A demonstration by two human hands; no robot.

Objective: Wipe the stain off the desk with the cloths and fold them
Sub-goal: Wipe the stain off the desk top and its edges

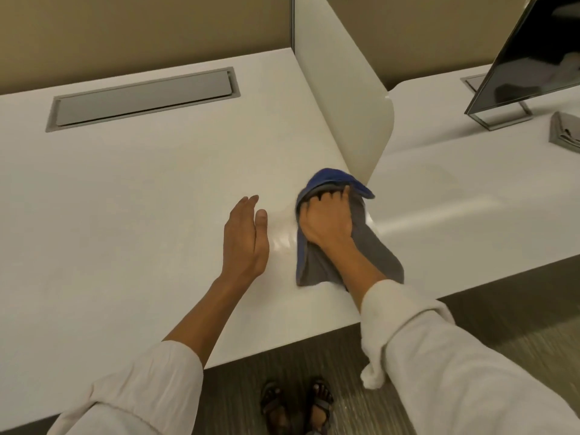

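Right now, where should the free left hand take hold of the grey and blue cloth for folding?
Pinch the near-left corner of the grey and blue cloth from the left: it lies flat and uncovered near the desk edge, beyond the right hand pressing the far end.

Two hands show, a left hand at centre and a right hand just right of it, along with two rolled white sleeves and two sandalled feet at the bottom edge. There are two cloths: one blue-and-grey cloth at centre right and one folded grey cloth at the right edge. One white desk, one divider panel, one grey cable hatch at upper left and one monitor at upper right complete the count.
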